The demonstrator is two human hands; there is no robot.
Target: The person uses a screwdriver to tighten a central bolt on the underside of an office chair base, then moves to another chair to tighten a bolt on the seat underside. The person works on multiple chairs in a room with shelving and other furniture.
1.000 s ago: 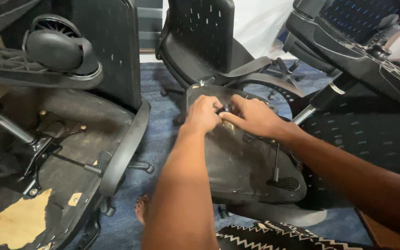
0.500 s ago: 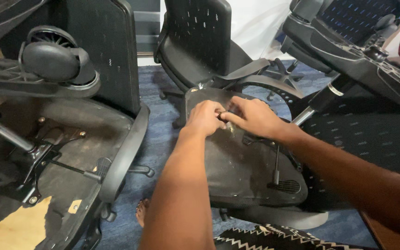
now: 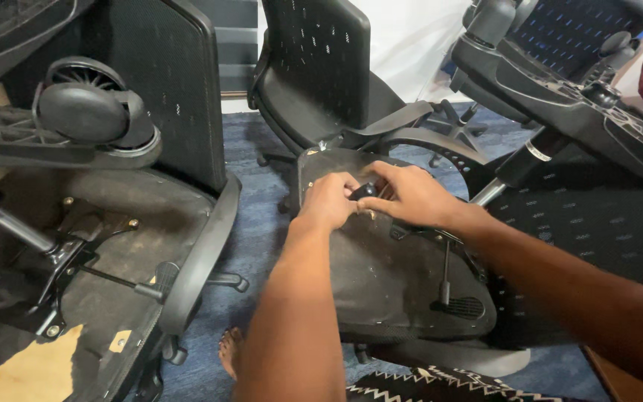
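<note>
Left hand (image 3: 330,199) and right hand (image 3: 409,195) both closed, pinching small black knob (image 3: 364,190) on upturned black fabric-covered chair seat underside (image 3: 381,275).

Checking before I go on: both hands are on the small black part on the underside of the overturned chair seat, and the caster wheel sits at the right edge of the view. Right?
Not quite. The head view shows the caster wheel at the left, not the right. Both the left hand and right hand do meet at the small black part on the overturned seat's underside.
</note>
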